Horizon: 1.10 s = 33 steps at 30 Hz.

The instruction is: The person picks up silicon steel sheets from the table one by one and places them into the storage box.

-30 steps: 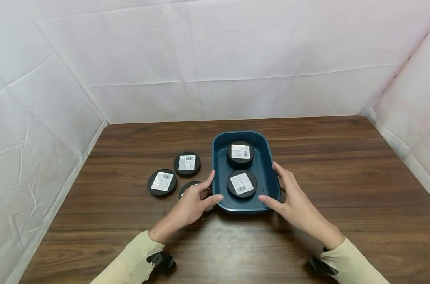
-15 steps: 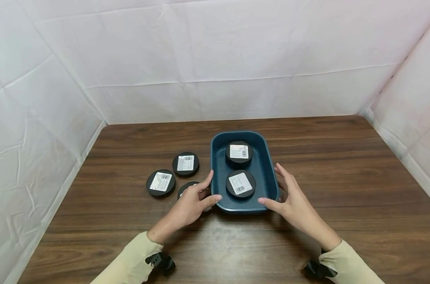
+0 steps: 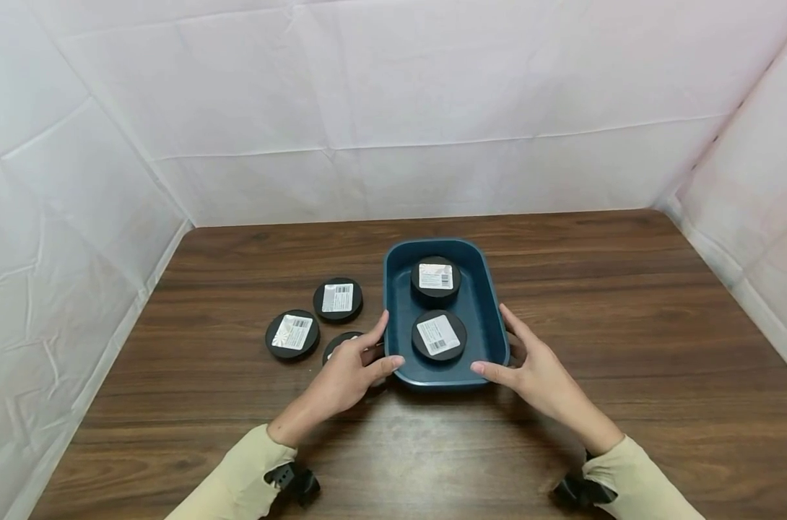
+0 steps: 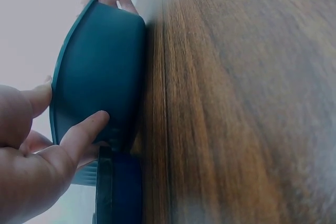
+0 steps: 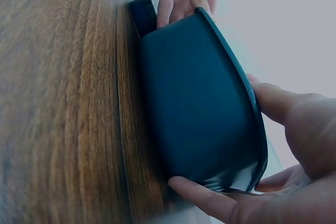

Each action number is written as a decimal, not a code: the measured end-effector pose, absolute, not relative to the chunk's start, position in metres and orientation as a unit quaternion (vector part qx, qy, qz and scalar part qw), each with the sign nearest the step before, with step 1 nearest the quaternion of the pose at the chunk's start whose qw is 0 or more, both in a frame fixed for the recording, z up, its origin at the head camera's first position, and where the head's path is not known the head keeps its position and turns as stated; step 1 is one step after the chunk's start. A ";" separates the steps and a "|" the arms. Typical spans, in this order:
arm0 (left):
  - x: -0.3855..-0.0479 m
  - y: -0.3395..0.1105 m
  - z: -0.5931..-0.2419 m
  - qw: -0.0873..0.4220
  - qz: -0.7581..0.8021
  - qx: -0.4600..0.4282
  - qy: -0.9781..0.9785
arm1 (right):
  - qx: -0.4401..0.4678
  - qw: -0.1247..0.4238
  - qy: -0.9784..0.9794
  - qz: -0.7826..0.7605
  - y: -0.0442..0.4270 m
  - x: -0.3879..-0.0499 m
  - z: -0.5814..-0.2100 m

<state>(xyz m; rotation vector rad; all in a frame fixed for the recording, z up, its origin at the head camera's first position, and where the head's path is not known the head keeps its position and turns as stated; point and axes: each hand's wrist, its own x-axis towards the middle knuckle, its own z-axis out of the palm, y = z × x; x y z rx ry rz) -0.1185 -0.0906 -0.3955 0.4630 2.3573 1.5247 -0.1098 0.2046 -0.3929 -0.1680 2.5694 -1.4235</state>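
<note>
A dark blue-green tray (image 3: 481, 318) stands on the wooden table, its near short side toward me. My left hand (image 3: 349, 372) grips its near left corner, thumb over the rim and fingers along the outer wall. At the near right corner, my right hand (image 3: 536, 372) holds it the same way, with a fingertip (image 5: 181, 183) low on the outside wall. Inside lie round black discs with white barcode labels: a thicker-looking one at the back (image 3: 435, 283), possibly a stack, and one in front (image 3: 439, 336). The left wrist view shows the tray wall (image 4: 100, 66) between both hands.
Left of the tray, more labelled black discs lie on the table: one at the back (image 3: 338, 300), one farther left (image 3: 292, 335). Another disc (image 3: 338, 341) is partly covered by my left hand. White cloth (image 3: 393, 180) hangs behind and at both sides of the table.
My right fingers have drawn slightly closer against the tray's right side. The whole scene shifts a little leftward in the head view; tray, discs and left hand keep their arrangement.
</note>
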 end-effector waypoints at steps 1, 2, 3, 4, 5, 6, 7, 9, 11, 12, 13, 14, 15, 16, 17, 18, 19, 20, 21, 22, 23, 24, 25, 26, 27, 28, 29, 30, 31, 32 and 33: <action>-0.118 -0.090 -0.395 0.148 0.531 0.159 0.819 | -0.056 0.100 0.872 -0.475 0.205 -0.110 -0.392; -0.119 -0.090 -0.395 0.147 0.531 0.160 0.819 | -0.056 0.099 0.876 -0.469 0.205 -0.110 -0.392; -0.119 -0.090 -0.396 0.145 0.531 0.161 0.819 | -0.057 0.097 0.880 -0.462 0.205 -0.110 -0.392; -0.119 -0.089 -0.395 0.143 0.532 0.161 0.819 | -0.059 0.096 0.883 -0.457 0.205 -0.110 -0.392; -0.119 -0.089 -0.396 0.141 0.532 0.160 0.819 | -0.059 0.095 0.885 -0.451 0.205 -0.110 -0.391; -0.119 -0.089 -0.396 0.139 0.534 0.156 0.819 | -0.060 0.094 0.886 -0.450 0.205 -0.110 -0.391; -0.118 -0.088 -0.396 0.136 0.537 0.154 0.818 | -0.061 0.094 0.886 -0.449 0.205 -0.110 -0.391; -0.117 -0.087 -0.396 0.133 0.545 0.139 0.816 | -0.062 0.093 0.887 -0.447 0.205 -0.110 -0.391; -0.116 -0.086 -0.396 0.130 0.554 0.121 0.813 | -0.062 0.091 0.887 -0.449 0.205 -0.109 -0.391; -0.115 -0.085 -0.396 0.128 0.558 0.113 0.812 | -0.062 0.091 0.886 -0.450 0.205 -0.109 -0.391; -0.115 -0.084 -0.396 0.125 0.561 0.106 0.811 | -0.062 0.091 0.885 -0.453 0.206 -0.109 -0.391; -0.114 -0.084 -0.395 0.122 0.560 0.099 0.814 | -0.062 0.090 0.884 -0.455 0.206 -0.109 -0.391; -0.113 -0.083 -0.395 0.118 0.558 0.093 0.816 | -0.062 0.090 0.881 -0.460 0.206 -0.109 -0.392; -0.113 -0.082 -0.395 0.115 0.556 0.088 0.819 | -0.062 0.090 0.879 -0.464 0.206 -0.109 -0.392; -0.112 -0.081 -0.394 0.111 0.553 0.083 0.822 | -0.062 0.090 0.877 -0.467 0.206 -0.109 -0.392; -0.112 -0.080 -0.394 0.108 0.549 0.079 0.825 | -0.062 0.091 0.876 -0.471 0.206 -0.109 -0.392; -0.111 -0.080 -0.394 0.105 0.546 0.076 0.828 | -0.062 0.091 0.874 -0.474 0.206 -0.109 -0.393; -0.111 -0.079 -0.394 0.102 0.542 0.073 0.831 | -0.061 0.092 0.873 -0.475 0.206 -0.109 -0.393; -0.111 -0.079 -0.394 0.100 0.540 0.072 0.833 | -0.061 0.092 0.872 -0.477 0.206 -0.109 -0.393; -0.111 -0.079 -0.394 0.097 0.538 0.071 0.834 | -0.060 0.092 0.872 -0.477 0.206 -0.109 -0.393; -0.111 -0.079 -0.394 0.093 0.536 0.072 0.836 | -0.060 0.091 0.871 -0.478 0.206 -0.109 -0.394; -0.110 -0.079 -0.394 0.090 0.534 0.073 0.838 | -0.060 0.091 0.870 -0.480 0.206 -0.109 -0.394; -0.110 -0.079 -0.394 0.084 0.531 0.075 0.840 | -0.060 0.093 0.870 -0.481 0.206 -0.109 -0.394; -0.110 -0.079 -0.394 0.079 0.529 0.075 0.842 | -0.060 0.094 0.868 -0.484 0.206 -0.109 -0.395; -0.110 -0.080 -0.394 0.074 0.525 0.076 0.844 | -0.060 0.095 0.866 -0.486 0.206 -0.109 -0.395; -0.110 -0.080 -0.394 0.069 0.523 0.077 0.846 | -0.060 0.096 0.865 -0.489 0.205 -0.109 -0.395; -0.110 -0.080 -0.394 0.065 0.519 0.078 0.849 | -0.059 0.098 0.864 -0.490 0.205 -0.109 -0.395; -0.109 -0.080 -0.394 0.061 0.515 0.080 0.851 | -0.058 0.099 0.863 -0.492 0.205 -0.109 -0.396; -0.109 -0.080 -0.394 0.056 0.510 0.082 0.854 | -0.057 0.100 0.863 -0.492 0.205 -0.109 -0.396; -0.108 -0.080 -0.394 0.052 0.507 0.084 0.856 | -0.056 0.099 0.863 -0.493 0.205 -0.109 -0.396; -0.108 -0.079 -0.394 0.046 0.503 0.087 0.859 | -0.055 0.099 0.863 -0.492 0.205 -0.108 -0.396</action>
